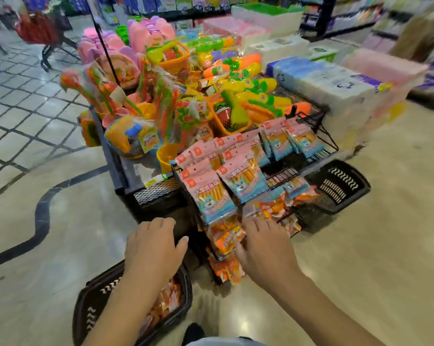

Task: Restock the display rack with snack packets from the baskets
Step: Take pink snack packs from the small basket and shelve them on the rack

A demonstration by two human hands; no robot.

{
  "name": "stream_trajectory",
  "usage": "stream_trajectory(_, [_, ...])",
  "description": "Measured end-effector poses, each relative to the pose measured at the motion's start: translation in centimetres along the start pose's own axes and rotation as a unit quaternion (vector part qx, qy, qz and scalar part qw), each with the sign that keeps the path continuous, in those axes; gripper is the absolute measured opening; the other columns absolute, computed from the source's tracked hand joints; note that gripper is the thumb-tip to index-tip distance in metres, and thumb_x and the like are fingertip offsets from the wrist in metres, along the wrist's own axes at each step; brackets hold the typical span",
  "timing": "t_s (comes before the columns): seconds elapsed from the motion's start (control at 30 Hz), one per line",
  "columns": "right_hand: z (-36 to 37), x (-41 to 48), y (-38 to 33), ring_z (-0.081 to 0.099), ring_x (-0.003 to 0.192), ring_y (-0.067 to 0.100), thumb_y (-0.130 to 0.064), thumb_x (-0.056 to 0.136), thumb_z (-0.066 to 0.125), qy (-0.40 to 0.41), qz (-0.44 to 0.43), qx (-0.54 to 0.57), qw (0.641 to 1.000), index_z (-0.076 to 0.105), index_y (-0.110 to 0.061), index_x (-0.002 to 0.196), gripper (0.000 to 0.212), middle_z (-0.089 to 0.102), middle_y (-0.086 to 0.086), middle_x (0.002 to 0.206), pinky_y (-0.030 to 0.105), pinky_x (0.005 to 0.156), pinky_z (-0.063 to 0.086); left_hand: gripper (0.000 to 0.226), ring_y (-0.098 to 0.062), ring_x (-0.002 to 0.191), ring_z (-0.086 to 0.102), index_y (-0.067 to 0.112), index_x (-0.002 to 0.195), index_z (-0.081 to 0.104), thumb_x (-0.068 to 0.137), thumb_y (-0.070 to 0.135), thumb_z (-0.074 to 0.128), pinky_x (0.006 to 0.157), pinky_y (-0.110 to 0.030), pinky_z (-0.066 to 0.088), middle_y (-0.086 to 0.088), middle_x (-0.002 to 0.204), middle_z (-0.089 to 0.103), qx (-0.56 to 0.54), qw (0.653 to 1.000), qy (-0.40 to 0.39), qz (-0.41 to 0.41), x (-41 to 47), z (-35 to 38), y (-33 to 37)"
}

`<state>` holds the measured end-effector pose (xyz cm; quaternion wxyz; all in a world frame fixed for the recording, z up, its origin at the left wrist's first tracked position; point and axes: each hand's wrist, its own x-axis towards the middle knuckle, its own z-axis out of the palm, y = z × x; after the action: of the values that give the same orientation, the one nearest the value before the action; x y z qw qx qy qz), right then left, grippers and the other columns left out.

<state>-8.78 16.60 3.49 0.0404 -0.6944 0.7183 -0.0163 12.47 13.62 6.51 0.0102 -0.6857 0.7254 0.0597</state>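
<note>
right hand (266, 248) is lying on the orange packets (226, 239) with fingers spread and nearly straight, thumb touching the edge of one packet; the grip is looking released, pressing rather than grasping

left hand (152, 245) is hovering just left of the rack (179, 182), fingers relaxed and loosely together, holding nothing, and it is hanging above the near basket (91, 303)

the orange packets are sitting in the lowest tiers of the black wire rack, some leaning forward over the front edge, a few hanging lower toward the floor (360, 245); more orange packets are lying inside the near basket, partly hidden by the left forearm

above them, pink-and-blue packets (211, 196) are standing in overlapping rows on the upper tiers, filling them from left to right

a far basket (340, 186), dark and slotted, is sitting on the floor just right of the rack; its contents are not showing

behind the rack, bright plastic toys (236, 71) are piling on a mesh table, and wrapped tissue packs (335, 81) are stacking to the right of the toys
</note>
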Motion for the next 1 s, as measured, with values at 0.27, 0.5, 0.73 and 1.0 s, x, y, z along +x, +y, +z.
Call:
stream_trajectory(0.27, [-0.8, -0.7, 11.2, 0.063, 0.094, 0.03, -0.052, 0.088, 0.056, -0.001, 0.05, -0.013, 0.999, 0.066, -0.014, 0.117, 0.048, 0.067, 0.007, 0.107, 0.043, 0.078, 0.054, 0.045, -0.019, 0.11, 0.057, 0.028, 0.127, 0.055, 0.099, 0.061, 0.045, 0.083, -0.036, 0.047, 0.007, 0.118, 0.061, 0.028, 0.998, -0.031, 0.046, 0.6, 0.6, 11.5])
stream_trajectory(0.5, [-1.6, 3.3, 15.1, 0.063, 0.094, 0.03, -0.05, 0.09, 0.064, -0.001, 0.049, 0.011, 0.999, 0.065, -0.014, 0.12, 0.047, 0.067, 0.007, 0.108, 0.044, 0.081, 0.053, 0.048, -0.017, 0.115, 0.056, 0.029, 0.133, 0.054, 0.1, 0.061, 0.044, 0.09, -0.036, 0.047, 0.008, 0.125, 0.061, 0.017, 0.997, -0.042, 0.058, 4.8, 1.2, 15.8])
stream_trajectory(0.73, [-0.7, 11.4, 16.4, 0.054, 0.118, 0.028, -0.051, 0.1, 0.043, -0.009, 0.0, 0.014, 1.0, 0.052, -0.017, 0.138, 0.051, 0.059, 0.005, 0.13, 0.042, 0.098, 0.045, 0.046, -0.018, 0.122, 0.054, 0.028, 0.135, 0.055, 0.1, 0.058, 0.047, 0.096, -0.037, 0.046, 0.007, 0.131, 0.06, -0.033, 0.998, -0.046, 0.022, 11.4, 2.8, 17.3])
stream_trajectory(1.0, [0.7, 21.4, 17.0, 0.048, 0.126, 0.027, -0.053, 0.103, 0.04, -0.075, -0.053, 0.023, 0.996, 0.041, -0.017, 0.146, 0.055, 0.051, 0.005, 0.138, 0.041, 0.104, 0.042, 0.041, -0.023, 0.111, 0.058, 0.024, 0.123, 0.058, 0.099, 0.056, 0.048, 0.09, -0.041, 0.052, 0.001, 0.119, 0.064, -0.1, 0.987, -0.096, -0.086, 18.8, 5.8, 16.2])
